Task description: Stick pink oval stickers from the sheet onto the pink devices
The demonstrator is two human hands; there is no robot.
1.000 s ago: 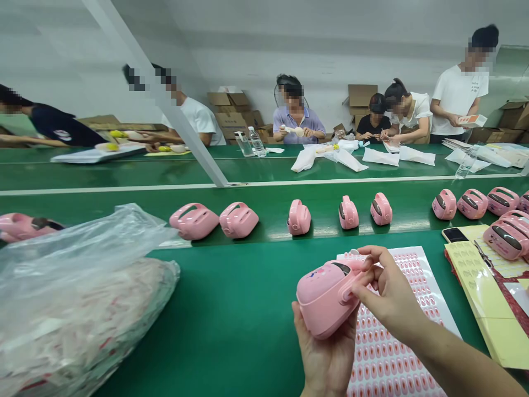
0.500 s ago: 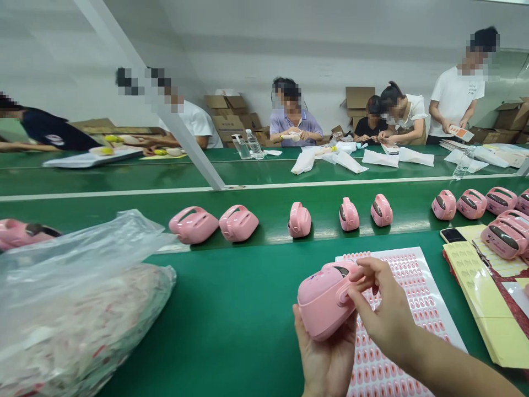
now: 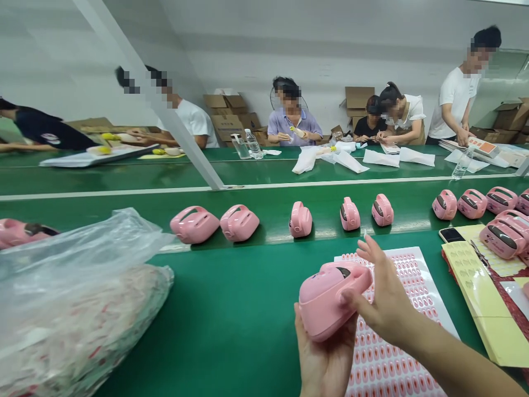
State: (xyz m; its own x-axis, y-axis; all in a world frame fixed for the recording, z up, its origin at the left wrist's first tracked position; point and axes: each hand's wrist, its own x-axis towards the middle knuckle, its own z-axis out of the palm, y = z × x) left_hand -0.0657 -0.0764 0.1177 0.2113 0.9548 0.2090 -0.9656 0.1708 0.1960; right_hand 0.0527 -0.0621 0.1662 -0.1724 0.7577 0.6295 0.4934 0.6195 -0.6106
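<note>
Now the left grip [image 3: 326, 366] cradles the pink case [image 3: 328, 295] from below, while the open right grip [image 3: 384, 300] touches its right side.

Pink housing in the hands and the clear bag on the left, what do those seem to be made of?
The pink housing looks like moulded plastic, smooth with a soft sheen; a rubbery coating can't be ruled out. The clear bag looks like thin plastic film: crinkled, glossy, see-through.

Pink plastic casing [image 3: 330, 300] cradled in left hand [image 3: 324, 364]
</note>
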